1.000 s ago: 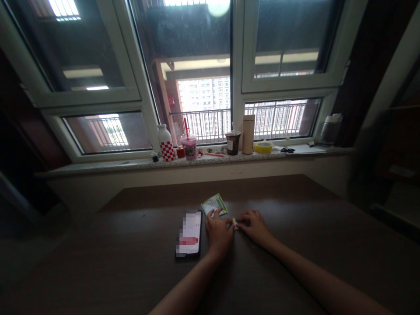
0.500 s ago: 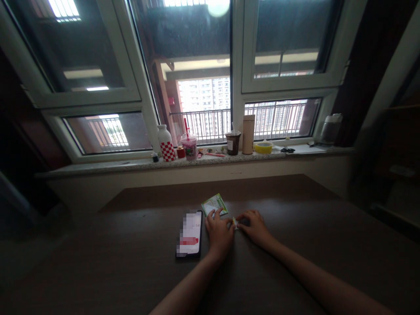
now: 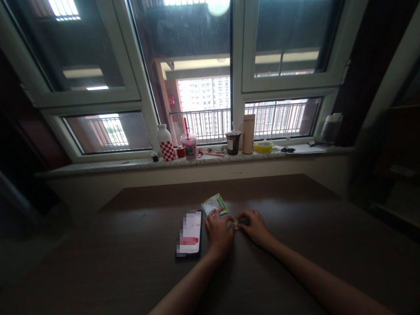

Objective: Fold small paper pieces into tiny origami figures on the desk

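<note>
Between my two hands, low over the brown table, is a small white and yellowish piece (image 3: 235, 223), too small to name. My left hand (image 3: 220, 232) pinches its left side with thumb and forefinger, while other fingers reach the near edge of a green and white packet (image 3: 215, 204) lying flat. From the right, my right hand (image 3: 254, 225) pinches the same piece with closed fingertips. The fingertips partly cover it. Left of my left hand lies a phone (image 3: 190, 234) with a lit screen, apart from the hand.
Behind the table (image 3: 114, 271), a stone windowsill (image 3: 131, 165) holds a checkered bottle (image 3: 167, 144), a pink cup with a straw (image 3: 189, 146), a dark drink cup (image 3: 232, 143), a tan flask (image 3: 248, 134), yellow tape (image 3: 263, 148) and black scissors (image 3: 288, 150).
The small piece looks slightly turned between my fingertips. Both hands, the packet and the phone stay in nearly the same places.
</note>
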Motion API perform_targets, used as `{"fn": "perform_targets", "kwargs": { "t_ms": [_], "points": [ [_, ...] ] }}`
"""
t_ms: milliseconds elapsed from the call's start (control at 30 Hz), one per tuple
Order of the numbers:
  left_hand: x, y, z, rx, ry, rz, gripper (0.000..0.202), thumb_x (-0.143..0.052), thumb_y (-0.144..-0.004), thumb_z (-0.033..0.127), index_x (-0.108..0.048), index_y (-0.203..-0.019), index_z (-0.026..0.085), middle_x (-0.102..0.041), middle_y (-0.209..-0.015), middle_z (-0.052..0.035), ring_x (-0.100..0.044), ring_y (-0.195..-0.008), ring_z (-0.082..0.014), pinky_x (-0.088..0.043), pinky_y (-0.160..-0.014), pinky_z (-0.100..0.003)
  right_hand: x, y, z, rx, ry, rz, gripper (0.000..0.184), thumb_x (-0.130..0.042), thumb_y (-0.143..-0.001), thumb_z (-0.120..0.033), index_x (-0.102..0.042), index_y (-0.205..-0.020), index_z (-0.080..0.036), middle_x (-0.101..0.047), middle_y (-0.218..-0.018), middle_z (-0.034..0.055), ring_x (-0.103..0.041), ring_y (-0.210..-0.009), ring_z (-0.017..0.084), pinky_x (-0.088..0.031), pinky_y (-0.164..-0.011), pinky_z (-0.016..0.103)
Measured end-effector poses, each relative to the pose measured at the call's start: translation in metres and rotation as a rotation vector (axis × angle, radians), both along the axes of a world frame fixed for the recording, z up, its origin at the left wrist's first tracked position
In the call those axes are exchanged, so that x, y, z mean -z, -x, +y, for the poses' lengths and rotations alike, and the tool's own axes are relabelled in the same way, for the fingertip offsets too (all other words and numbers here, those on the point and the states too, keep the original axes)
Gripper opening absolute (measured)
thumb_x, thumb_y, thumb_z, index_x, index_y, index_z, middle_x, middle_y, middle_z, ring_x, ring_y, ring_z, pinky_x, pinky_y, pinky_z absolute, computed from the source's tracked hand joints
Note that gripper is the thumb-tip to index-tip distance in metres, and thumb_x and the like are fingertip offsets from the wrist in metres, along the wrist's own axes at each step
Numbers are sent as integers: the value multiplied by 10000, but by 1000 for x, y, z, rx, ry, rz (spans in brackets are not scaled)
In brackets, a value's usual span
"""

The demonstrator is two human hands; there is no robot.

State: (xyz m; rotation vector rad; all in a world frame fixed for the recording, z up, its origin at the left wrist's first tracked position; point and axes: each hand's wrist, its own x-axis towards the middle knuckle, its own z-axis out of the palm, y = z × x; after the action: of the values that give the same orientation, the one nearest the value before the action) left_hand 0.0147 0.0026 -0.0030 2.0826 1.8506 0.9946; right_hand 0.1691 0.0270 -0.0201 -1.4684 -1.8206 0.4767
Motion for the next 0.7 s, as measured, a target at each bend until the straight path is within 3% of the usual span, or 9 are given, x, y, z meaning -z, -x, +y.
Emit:
{"fn": "perform_targets", "kwargs": {
  "t_ms": [300, 467, 700],
  "points": [
    [-1, 1, 1, -18, -13, -8, 109, -662, -776, 270, -742, -847, 292, -565, -1269, -30, -372, -1278, -283, -221, -1101, -506, 2, -1, 1, -26, -18, -57, 46, -707, -743, -233, -709, -789, -228, -682, -964, 52, -523, -1039, 258, -370, -923, 365],
    [-1, 1, 1, -8, 6, -8, 90, -692, -760, 301, -742, -834, 293, -567, -1268, -25, -360, -1291, -288, -187, -1112, -534, 0, -1, 0, -18, -19, -48, 7, -684, -760, -218, -682, -767, -219, -686, -933, 44, -529, -1017, 251, -364, -918, 365],
    [-3, 2, -2, -4, -14, 30, 67, -707, -745, 250, -725, -802, 280, -582, -1260, -21, -374, -1284, -284, -182, -1111, -549, -2, -2, 1, -121, -86, -33, 80, -665, -761, -163, -654, -699, -213, -692, -931, 33, -542, -1000, 229, -370, -902, 348]
  ]
}}
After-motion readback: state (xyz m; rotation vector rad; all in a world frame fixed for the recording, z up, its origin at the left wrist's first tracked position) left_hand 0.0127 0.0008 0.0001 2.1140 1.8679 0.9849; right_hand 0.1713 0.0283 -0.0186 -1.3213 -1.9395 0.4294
